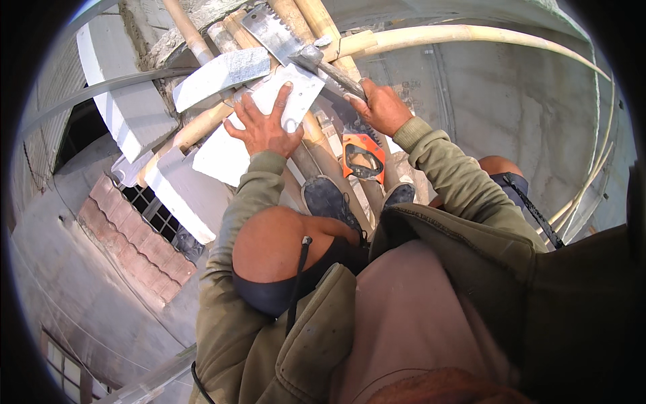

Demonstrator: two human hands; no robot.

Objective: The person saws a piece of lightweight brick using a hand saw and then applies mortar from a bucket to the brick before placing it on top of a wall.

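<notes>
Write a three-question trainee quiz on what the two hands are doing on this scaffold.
1. True or false: the left hand lies flat, fingers spread, on a white block.
2. What does the right hand grip? A) the handle of a toothed metal tool B) the orange-handled saw C) a rope
3. Fill in: the person crouches on poles of ____, high above a tiled roof.

Key
1. True.
2. A. The orange-handled saw lies untouched on the poles by the person's shoes.
3. Bamboo.
</notes>
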